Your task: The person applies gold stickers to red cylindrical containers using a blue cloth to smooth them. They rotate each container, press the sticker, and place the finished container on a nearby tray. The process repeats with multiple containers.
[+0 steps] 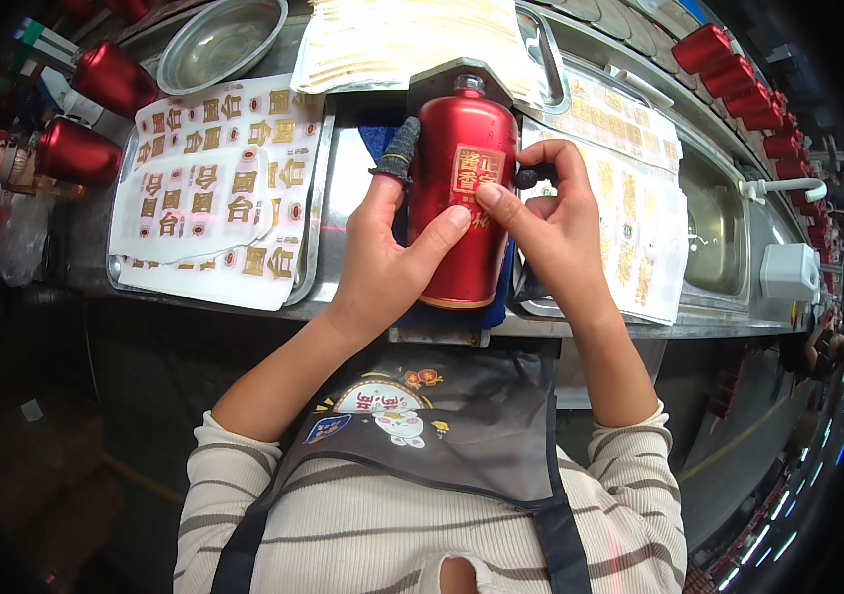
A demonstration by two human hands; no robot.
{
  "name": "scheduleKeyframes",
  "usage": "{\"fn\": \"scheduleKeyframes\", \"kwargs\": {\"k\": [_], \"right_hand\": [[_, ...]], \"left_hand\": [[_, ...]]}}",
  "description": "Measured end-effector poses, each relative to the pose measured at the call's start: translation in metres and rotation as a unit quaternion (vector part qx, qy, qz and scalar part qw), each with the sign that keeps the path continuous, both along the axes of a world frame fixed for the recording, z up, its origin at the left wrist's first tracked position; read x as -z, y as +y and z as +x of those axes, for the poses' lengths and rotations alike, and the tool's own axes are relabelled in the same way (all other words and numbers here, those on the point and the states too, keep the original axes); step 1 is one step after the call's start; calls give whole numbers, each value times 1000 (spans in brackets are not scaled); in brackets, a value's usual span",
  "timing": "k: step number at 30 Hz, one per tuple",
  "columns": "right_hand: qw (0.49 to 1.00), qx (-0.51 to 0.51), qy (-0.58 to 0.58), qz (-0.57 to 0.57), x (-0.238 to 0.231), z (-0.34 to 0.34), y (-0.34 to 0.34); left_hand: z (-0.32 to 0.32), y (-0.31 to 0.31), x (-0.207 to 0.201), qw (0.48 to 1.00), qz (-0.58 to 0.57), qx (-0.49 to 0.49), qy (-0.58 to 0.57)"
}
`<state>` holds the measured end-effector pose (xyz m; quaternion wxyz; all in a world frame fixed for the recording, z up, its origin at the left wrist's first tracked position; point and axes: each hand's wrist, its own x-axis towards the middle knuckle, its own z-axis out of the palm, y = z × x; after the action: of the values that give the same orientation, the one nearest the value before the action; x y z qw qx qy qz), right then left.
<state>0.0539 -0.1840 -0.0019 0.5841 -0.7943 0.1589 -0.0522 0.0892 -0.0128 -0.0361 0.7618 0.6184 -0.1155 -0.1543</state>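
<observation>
On the far left: two dark red round bottles [113,79], one farther back than the other
Left tray: a silver metal tray [314,216] with white paper sheets with gold and red marks [209,203] on it; a round silver metal bowl [229,45] is just behind
Left hand: the left hand [374,265] grips a tall shiny red bottle [476,243], thumb on the front, a finger in a dark grey cover along its left side
Bottle: in the middle, between both hands, over a deep blue cloth [429,316], its neck pointing away from the person
Right hand: the right hand [562,238] has its thumb on the square gold-marked label [472,166]; a bent finger with a black tip is at the bottle's right edge, and I cannot tell if it touches
Sink: a silver metal sink [717,262], with a bent white tap [788,188] and a white plastic jug [788,272] on its right
</observation>
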Motion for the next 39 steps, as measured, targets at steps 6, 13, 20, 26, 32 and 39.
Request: {"fn": "scheduleKeyframes", "kwargs": {"k": [6,13,20,26,32,39], "right_hand": [[1000,1,10,-3,-1,2,1],[997,6,-19,70,3,4,1],[997,0,-28,70,6,2,1],[999,0,-32,39,5,0,3],[998,4,-50,38,9,-5,7],[998,15,-60,21,12,-8,9]], "left_hand": [[2,2,0,1000,4,5,0],[3,2,1,1000,5,3,5],[1,2,3,1000,-12,4,1],[0,3,5,1000,-17,3,-3],[-3,4,8,1000,-21,3,-22],[-5,5,10,999,-19,3,-28]]}}
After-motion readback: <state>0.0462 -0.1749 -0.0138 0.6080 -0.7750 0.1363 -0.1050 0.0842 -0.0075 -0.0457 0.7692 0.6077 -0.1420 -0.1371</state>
